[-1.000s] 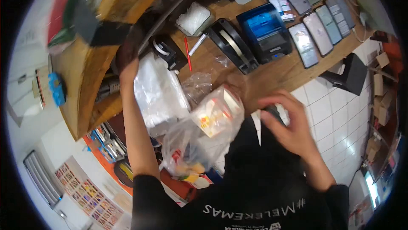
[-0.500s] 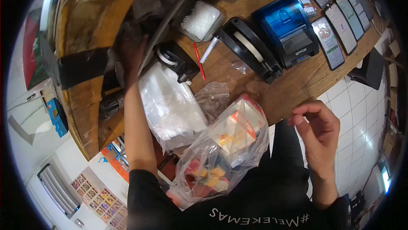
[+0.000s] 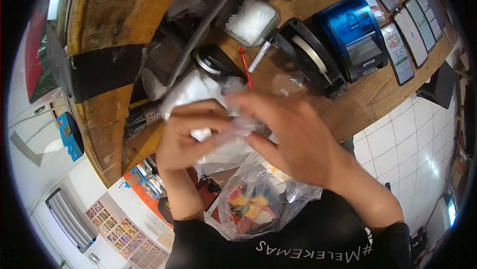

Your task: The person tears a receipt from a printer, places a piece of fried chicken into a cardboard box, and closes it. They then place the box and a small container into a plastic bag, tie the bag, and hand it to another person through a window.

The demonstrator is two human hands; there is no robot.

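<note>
Two bare hands met over a wooden counter (image 3: 370, 95), both gripping one thin clear plastic bag (image 3: 233, 131) just above the counter's near edge. The left hand (image 3: 191, 134) was curled round the film from the left. The right hand (image 3: 293, 137), blurred, laid its fingers over the top with the thumb under, pinching the same film.

Below the hands, against the person's black shirt, hung one filled bag (image 3: 258, 204) of clear plastic. It held small packets in red, yellow and orange, too jumbled to count. Behind the left hand lay one stack of clear bags (image 3: 191, 90), partly covered by the fingers.

Further back, the counter carried two black tape dispensers. The larger dispenser (image 3: 310, 60) stood beside one blue printer (image 3: 355, 30), and the smaller dispenser (image 3: 213, 62) stood just behind the stack. One red pen (image 3: 245, 67) and one white marker (image 3: 261, 55) lay between the two dispensers, close together. One clear tub (image 3: 251, 20) of white pieces sat behind the marker. A row of phones (image 3: 397, 45) lay face up to the right of the printer. At least five showed, but the row ran out of frame, so the full count could not be told.
</note>
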